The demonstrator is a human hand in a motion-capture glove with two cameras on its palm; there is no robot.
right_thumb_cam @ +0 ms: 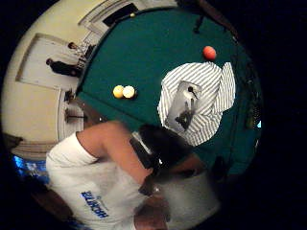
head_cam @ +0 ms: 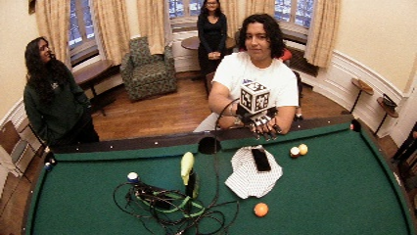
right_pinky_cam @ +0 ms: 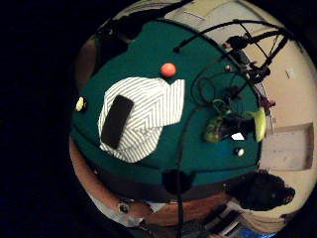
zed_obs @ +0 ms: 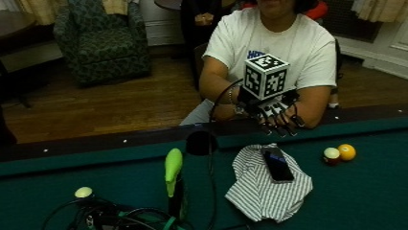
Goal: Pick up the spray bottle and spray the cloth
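Note:
A white cloth with thin dark stripes (zed_obs: 263,194) lies crumpled on the green felt, and a black phone (zed_obs: 277,164) rests on its near-rail part. The spray bottle (zed_obs: 173,176), dark with a yellow-green head, stands upright to the cloth's left among cables. My gloved right hand (zed_obs: 275,115) hovers above the table's rail, beyond the cloth, fingers hanging down relaxed and holding nothing. It is well apart from the bottle. The palm views look down on the cloth (right_pinky_cam: 151,106), the phone (right_thumb_cam: 184,106) and the bottle (right_pinky_cam: 257,124).
A yellow ball (zed_obs: 346,152) and a white-and-dark ball (zed_obs: 331,155) sit right of the cloth. An orange ball (head_cam: 261,209) lies past the cloth's far side. A white ball (zed_obs: 84,192), tangled cables (zed_obs: 121,215) and a side pocket (zed_obs: 201,143) are near the bottle.

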